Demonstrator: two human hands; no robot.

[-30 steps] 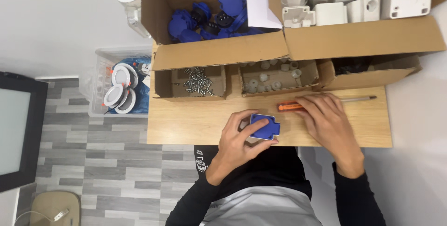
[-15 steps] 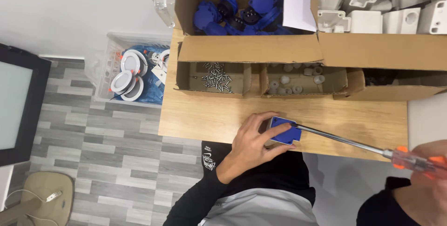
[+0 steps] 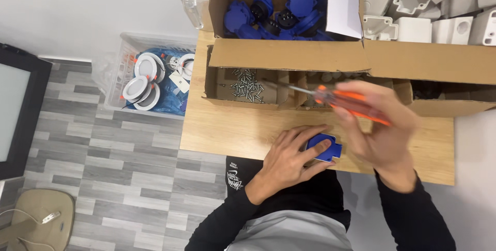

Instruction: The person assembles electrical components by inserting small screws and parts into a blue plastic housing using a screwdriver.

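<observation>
**One blue socket part under hand, one screwdriver raised**

One view, head camera, looking down.

Item: blue plastic socket part [image 3: 324,146], lying flat at the near edge of the wooden table [image 3: 222,132], just right of centre. The left hand [image 3: 290,159] rested on it, fingers curled loosely over its left side, pinning rather than clenching. By its look the part was light, stiff and smooth-skinned, liable to skid on the wood; the flat outer edges seemed the safest hold.

Item: orange-handled screwdriver [image 3: 347,101], gripped fully closed in the right hand [image 3: 385,132], shaft pointing far-left over the screw box [image 3: 247,86]. Blurred in the picture.

Surroundings: carton of blue parts [image 3: 279,16] far centre, white housings [image 3: 439,8] far right, crate of round lamps [image 3: 150,80] on the floor to the left.
</observation>
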